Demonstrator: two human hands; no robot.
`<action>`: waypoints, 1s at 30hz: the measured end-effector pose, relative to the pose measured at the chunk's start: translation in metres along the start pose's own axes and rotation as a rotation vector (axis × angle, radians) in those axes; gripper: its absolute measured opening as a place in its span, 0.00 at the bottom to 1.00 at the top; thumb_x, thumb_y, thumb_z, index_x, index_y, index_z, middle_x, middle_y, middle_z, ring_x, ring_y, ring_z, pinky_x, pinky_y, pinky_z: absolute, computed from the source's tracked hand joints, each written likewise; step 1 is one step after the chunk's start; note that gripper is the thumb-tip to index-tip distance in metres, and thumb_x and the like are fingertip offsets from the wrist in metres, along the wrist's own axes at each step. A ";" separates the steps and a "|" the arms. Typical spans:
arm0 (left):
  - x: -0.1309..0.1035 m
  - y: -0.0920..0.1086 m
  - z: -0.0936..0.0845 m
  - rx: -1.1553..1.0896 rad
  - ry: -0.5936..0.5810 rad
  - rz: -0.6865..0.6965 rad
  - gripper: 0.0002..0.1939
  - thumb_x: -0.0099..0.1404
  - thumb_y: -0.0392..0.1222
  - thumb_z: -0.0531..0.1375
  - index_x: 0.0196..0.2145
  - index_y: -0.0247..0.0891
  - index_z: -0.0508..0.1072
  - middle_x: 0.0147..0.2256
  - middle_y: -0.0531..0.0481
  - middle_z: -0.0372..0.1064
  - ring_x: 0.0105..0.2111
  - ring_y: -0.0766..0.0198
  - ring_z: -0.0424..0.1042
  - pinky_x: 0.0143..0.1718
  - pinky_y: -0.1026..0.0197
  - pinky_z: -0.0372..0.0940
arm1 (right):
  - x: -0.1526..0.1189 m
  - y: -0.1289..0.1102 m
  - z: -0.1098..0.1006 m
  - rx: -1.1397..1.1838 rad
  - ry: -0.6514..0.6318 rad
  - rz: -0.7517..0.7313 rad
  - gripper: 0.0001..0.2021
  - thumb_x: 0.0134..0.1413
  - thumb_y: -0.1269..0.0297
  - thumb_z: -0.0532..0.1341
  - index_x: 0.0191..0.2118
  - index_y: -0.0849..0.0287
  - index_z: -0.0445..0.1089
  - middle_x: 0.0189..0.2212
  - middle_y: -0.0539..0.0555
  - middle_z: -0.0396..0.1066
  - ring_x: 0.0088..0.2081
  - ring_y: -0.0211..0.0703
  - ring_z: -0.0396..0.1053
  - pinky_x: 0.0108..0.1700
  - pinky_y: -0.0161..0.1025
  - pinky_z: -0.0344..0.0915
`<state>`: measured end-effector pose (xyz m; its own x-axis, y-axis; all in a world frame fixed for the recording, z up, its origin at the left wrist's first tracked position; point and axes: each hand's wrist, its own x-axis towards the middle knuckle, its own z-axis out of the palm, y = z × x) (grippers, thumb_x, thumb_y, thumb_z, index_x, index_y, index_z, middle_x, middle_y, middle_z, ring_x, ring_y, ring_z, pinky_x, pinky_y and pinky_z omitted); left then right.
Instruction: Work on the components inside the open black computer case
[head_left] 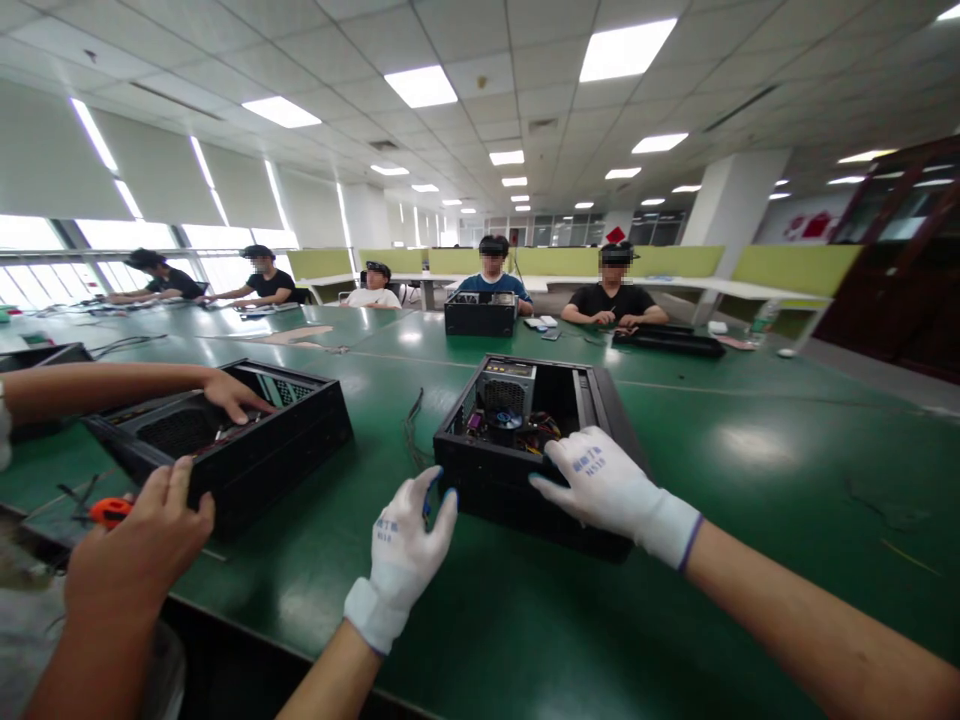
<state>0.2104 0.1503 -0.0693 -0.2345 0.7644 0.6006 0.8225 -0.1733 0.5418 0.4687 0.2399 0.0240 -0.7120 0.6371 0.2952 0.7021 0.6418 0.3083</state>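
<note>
A black open computer case (487, 480) lies on the green table in front of me, with a power supply (510, 385), a round fan (504, 418) and coloured wires visible inside. My right hand (600, 480), in a white glove, grips the near wall of this case; its fingers reach over the rim and the thumb is against the outside. At the case's near left corner is my left hand (409, 545), also gloved in white. Its thumb and fingers are apart and curved, and I see no object held, though the palm is partly hidden.
To the left, a co-worker's bare hands (232, 395) are at another open computer case (277, 450). An orange-handled tool (111, 512) lies near it. Dark cables (412, 430) lie between the cases. Across the green table (750, 500), several people sit, one behind a third case (480, 315).
</note>
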 end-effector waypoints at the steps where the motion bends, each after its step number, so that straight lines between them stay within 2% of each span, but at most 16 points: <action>1: 0.003 0.008 -0.007 -0.004 0.018 0.023 0.19 0.71 0.52 0.56 0.55 0.40 0.69 0.43 0.45 0.74 0.42 0.56 0.75 0.46 0.54 0.69 | -0.009 -0.003 -0.004 0.006 0.006 -0.004 0.22 0.66 0.46 0.53 0.39 0.62 0.73 0.33 0.61 0.76 0.37 0.52 0.72 0.41 0.45 0.56; 4: 0.008 0.032 -0.025 0.025 0.043 0.085 0.19 0.70 0.51 0.57 0.54 0.41 0.71 0.40 0.47 0.72 0.39 0.58 0.74 0.43 0.56 0.68 | -0.035 -0.011 -0.017 0.034 0.009 0.004 0.21 0.64 0.45 0.56 0.37 0.60 0.73 0.32 0.60 0.75 0.36 0.51 0.71 0.41 0.45 0.55; 7: 0.008 0.052 -0.035 0.111 0.016 0.135 0.18 0.70 0.52 0.57 0.53 0.43 0.73 0.36 0.49 0.70 0.35 0.60 0.73 0.37 0.60 0.66 | -0.058 -0.019 -0.026 0.058 0.022 0.008 0.20 0.63 0.46 0.57 0.37 0.59 0.73 0.32 0.59 0.75 0.36 0.51 0.71 0.42 0.45 0.55; 11: 0.000 0.075 -0.043 0.270 -0.084 0.215 0.16 0.71 0.53 0.56 0.48 0.46 0.77 0.34 0.51 0.69 0.30 0.63 0.72 0.31 0.61 0.62 | -0.084 -0.025 -0.033 0.091 0.071 -0.029 0.19 0.62 0.46 0.58 0.36 0.59 0.72 0.31 0.58 0.74 0.34 0.50 0.69 0.42 0.46 0.54; 15: -0.010 0.092 -0.050 0.393 -0.164 0.329 0.15 0.72 0.53 0.54 0.44 0.45 0.77 0.34 0.50 0.71 0.32 0.61 0.74 0.31 0.60 0.62 | -0.104 -0.029 -0.039 0.118 0.099 -0.058 0.18 0.62 0.45 0.59 0.35 0.58 0.71 0.31 0.56 0.74 0.34 0.50 0.68 0.42 0.46 0.54; 22: -0.018 0.105 -0.069 0.401 -0.297 0.422 0.17 0.71 0.55 0.54 0.34 0.43 0.75 0.31 0.51 0.69 0.31 0.61 0.73 0.31 0.59 0.61 | -0.133 -0.034 -0.058 0.173 0.090 -0.081 0.18 0.62 0.46 0.59 0.33 0.56 0.70 0.30 0.56 0.73 0.33 0.49 0.67 0.39 0.45 0.55; 30: -0.032 0.112 -0.083 0.359 -0.451 0.609 0.21 0.68 0.62 0.55 0.30 0.43 0.73 0.30 0.51 0.69 0.28 0.61 0.71 0.27 0.59 0.60 | -0.162 -0.038 -0.071 0.254 0.072 -0.094 0.17 0.63 0.48 0.57 0.30 0.54 0.68 0.28 0.55 0.71 0.30 0.48 0.65 0.36 0.46 0.57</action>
<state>0.2667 0.0545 0.0211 0.4714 0.7894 0.3932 0.8710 -0.4867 -0.0670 0.5565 0.0817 0.0290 -0.7664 0.5436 0.3423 0.6057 0.7889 0.1035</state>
